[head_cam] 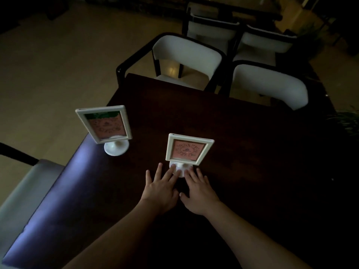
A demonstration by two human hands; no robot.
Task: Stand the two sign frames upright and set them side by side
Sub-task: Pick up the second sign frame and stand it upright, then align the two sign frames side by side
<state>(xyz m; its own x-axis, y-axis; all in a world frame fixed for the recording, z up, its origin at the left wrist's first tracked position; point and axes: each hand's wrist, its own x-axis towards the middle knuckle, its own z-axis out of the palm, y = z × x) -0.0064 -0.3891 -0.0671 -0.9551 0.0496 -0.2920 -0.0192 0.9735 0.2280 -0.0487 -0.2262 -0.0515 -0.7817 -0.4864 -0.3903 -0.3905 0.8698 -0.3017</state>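
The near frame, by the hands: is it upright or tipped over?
Upright. The near frame stands on its round base on the table, panel raised, with fingertips of the left hand and right hand on the base.

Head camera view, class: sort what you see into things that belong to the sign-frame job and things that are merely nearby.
Part of the job:
left sign frame
right sign frame
left hand
right hand
dark table

Merely nearby:
white chairs
grey chair
plant
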